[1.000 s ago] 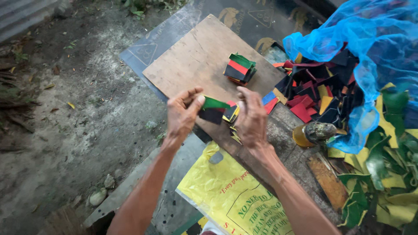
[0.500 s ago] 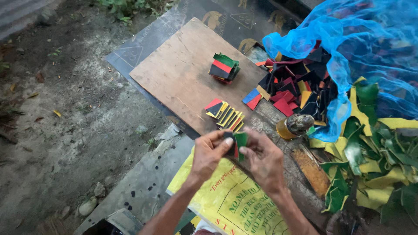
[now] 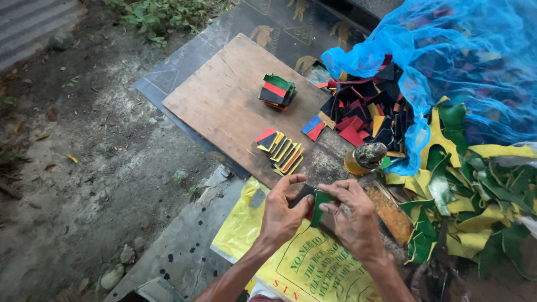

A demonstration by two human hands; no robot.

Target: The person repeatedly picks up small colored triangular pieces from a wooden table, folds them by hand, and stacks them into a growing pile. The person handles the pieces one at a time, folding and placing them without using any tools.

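Green square (image 3: 321,204) and a dark one (image 3: 302,197) are pinched between both hands, left hand (image 3: 281,215) and right hand (image 3: 352,215) curled tight on them, just past the wooden board's (image 3: 224,100) near edge, over the yellow bag (image 3: 291,257).

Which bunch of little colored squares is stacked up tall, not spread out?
The stack far up on the wooden board, green and red pieces on top. The row nearer the hands is fanned out flat, and the pile by the blue net is just jumbled.
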